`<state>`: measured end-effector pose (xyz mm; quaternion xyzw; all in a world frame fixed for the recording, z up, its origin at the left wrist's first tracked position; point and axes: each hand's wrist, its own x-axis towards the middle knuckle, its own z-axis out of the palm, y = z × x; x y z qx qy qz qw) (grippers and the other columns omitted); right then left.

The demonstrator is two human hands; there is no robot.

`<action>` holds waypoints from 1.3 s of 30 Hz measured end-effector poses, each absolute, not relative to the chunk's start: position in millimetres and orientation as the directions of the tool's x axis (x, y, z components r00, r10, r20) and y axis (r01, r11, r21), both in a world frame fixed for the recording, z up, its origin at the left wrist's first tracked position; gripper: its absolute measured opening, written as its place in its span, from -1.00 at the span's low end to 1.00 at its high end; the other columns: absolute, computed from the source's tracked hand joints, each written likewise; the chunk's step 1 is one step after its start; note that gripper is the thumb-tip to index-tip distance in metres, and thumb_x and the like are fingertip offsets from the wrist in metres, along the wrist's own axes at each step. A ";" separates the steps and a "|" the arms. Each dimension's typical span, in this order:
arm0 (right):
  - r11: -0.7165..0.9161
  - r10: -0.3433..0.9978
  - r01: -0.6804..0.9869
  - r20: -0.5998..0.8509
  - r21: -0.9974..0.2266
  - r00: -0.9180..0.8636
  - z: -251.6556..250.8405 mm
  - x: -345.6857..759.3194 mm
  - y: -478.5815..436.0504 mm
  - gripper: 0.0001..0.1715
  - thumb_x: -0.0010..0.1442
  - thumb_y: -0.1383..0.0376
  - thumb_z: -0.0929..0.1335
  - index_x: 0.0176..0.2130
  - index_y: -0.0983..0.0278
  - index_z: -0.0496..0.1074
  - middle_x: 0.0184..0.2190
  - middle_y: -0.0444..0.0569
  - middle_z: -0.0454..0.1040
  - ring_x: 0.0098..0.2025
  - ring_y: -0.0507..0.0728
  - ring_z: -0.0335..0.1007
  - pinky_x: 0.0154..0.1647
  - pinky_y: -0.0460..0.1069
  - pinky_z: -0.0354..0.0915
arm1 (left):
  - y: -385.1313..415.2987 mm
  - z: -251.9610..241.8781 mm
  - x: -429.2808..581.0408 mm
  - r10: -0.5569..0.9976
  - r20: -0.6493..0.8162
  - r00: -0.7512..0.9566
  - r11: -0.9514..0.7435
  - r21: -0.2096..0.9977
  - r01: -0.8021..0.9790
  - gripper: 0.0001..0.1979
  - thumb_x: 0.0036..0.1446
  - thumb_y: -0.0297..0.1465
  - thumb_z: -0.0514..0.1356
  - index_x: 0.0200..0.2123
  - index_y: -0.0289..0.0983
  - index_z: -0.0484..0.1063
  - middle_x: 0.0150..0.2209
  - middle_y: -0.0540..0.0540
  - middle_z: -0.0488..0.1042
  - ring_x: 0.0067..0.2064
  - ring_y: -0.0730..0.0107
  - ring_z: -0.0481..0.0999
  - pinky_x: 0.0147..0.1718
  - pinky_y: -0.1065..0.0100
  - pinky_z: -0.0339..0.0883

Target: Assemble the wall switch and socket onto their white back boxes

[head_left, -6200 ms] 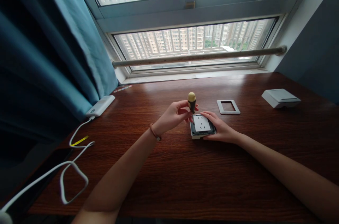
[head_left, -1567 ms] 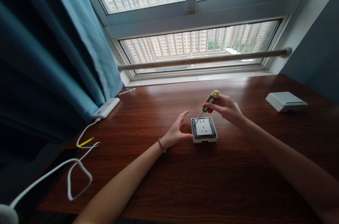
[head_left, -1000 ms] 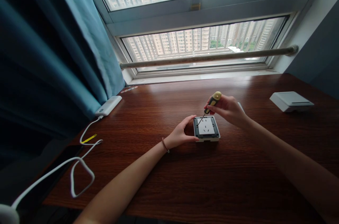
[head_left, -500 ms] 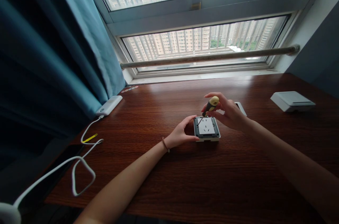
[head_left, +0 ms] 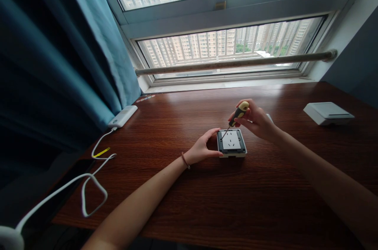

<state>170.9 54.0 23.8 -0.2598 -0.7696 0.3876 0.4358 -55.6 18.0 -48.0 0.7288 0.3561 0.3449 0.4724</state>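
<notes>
A wall socket with a white face and a dark frame sits in a white box on the brown wooden table. My left hand grips it at the left side, thumb at the near edge and fingers at the far left corner. In my right hand is a screwdriver with a yellow and dark grey handle. Its thin shaft slants down to the left, and the tip is at the left side of the socket's dark frame, by a screw hole.
A white box-like item lies at the right of the table. A white object shows partly behind my right hand. At left are a white device with a white cable and a blue curtain. A window rail runs behind.
My right hand has shifted its hold around the screwdriver handle, which has swung slightly up and to the right. The tip stays at the socket's left side. My left hand keeps its hold.
</notes>
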 end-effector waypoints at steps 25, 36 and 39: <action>0.573 0.734 0.087 0.463 -0.815 -0.497 24.7 172.1 50.9 -0.65 0.15 0.25 0.33 -0.14 0.22 0.08 -0.30 0.00 0.49 -0.35 0.10 0.48 -0.36 0.01 0.43 | 17.3 -47.0 -54.6 0.842 0.163 0.515 -0.262 0.957 0.126 -0.17 -0.23 -0.42 0.39 0.15 -0.20 0.15 0.17 -0.21 0.19 0.15 0.10 0.25 0.16 0.07 0.08; 0.623 0.718 0.158 0.479 -0.767 -0.505 27.9 173.4 49.6 -0.64 0.14 0.21 0.34 -0.16 0.22 0.09 -0.33 0.00 0.50 -0.36 0.13 0.49 -0.37 0.01 0.41 | 17.3 -46.1 -54.8 0.838 0.173 0.518 -0.290 0.945 0.154 -0.17 -0.22 -0.39 0.39 0.15 -0.20 0.15 0.18 -0.21 0.19 0.17 0.09 0.22 0.17 0.09 0.07; 0.711 0.699 0.332 0.571 -0.620 -0.430 29.6 171.5 45.9 -0.57 0.02 0.17 0.43 -0.22 0.21 0.16 -0.45 -0.08 0.48 -0.44 0.11 0.46 -0.41 -0.03 0.37 | 17.1 -45.9 -55.2 0.837 0.171 0.520 -0.301 0.937 0.175 -0.17 -0.20 -0.38 0.38 0.16 -0.20 0.13 0.18 -0.21 0.17 0.19 0.09 0.19 0.18 0.08 0.04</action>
